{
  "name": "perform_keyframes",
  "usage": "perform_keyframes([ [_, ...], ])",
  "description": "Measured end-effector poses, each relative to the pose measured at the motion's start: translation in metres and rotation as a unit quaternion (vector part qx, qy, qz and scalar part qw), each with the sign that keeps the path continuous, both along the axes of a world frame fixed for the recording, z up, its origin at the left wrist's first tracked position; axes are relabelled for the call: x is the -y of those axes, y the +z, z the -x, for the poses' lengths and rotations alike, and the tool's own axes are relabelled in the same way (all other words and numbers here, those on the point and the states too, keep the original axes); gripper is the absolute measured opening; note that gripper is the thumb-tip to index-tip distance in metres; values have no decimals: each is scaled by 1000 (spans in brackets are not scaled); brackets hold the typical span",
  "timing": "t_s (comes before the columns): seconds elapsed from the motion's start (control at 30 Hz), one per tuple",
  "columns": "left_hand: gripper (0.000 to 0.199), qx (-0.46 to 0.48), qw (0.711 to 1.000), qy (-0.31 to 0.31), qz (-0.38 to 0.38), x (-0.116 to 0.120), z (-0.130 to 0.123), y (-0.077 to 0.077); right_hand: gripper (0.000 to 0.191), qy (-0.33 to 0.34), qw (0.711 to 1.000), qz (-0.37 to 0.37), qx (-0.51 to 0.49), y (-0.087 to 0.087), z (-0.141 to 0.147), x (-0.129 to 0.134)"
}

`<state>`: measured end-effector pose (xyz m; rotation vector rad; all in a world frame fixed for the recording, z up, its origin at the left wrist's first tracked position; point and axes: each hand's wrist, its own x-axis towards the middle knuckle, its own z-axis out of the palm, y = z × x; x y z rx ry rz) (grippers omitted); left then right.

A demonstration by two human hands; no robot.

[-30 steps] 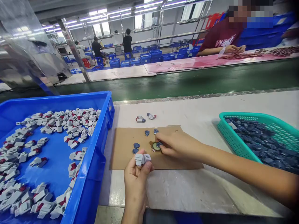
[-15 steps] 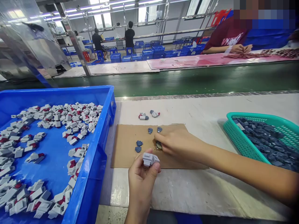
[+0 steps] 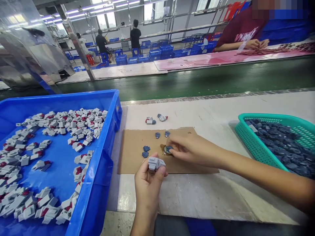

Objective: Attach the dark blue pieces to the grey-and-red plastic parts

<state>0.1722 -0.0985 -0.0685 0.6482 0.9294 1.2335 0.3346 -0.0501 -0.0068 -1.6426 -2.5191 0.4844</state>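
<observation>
My left hand [image 3: 148,185] is closed around a light grey plastic part [image 3: 155,163], held up over the front edge of a cardboard sheet [image 3: 134,167]. My right hand [image 3: 188,147] pinches a small dark blue plastic piece [image 3: 169,149] at a small round dish [image 3: 165,152] that sits in a brown wet stain on the cardboard. Whether the piece touches the dish, I cannot tell. More dark blue pieces [image 3: 145,151] lie on the cardboard. Behind it rest two grey, red and dark blue assembled parts [image 3: 162,117].
On the left, a blue crate [image 3: 92,196] holds many grey and red parts. At right stands a green perforated basket [image 3: 253,144] of dark blue pieces. A green conveyor belt [image 3: 147,87] runs beyond the white tabletop [image 3: 216,114]. Across it, a person in maroon [image 3: 242,31] handles brownish-red pieces.
My right hand has shifted slightly, and the dark blue piece in its fingers now shows at the dish. My left hand keeps hold of the grey part. The view has tilted a little.
</observation>
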Motion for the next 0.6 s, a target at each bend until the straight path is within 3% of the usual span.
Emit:
perform_keyframes([
  [0.13,36,-4,1000,8,0,1,-2,1,21,-19,975,81,-206,9,-3,7],
  [0.27,35,2,1000,27,-10,2,-5,2,21,-13,946,101,-306,15,4,17],
  [0.43,34,14,999,26,-15,1,-5,2,17,20,928,121,-353,20,15,26],
  [0.6,34,16,999,20,-20,1,-5,1,14,16,936,105,-335,18,18,27],
])
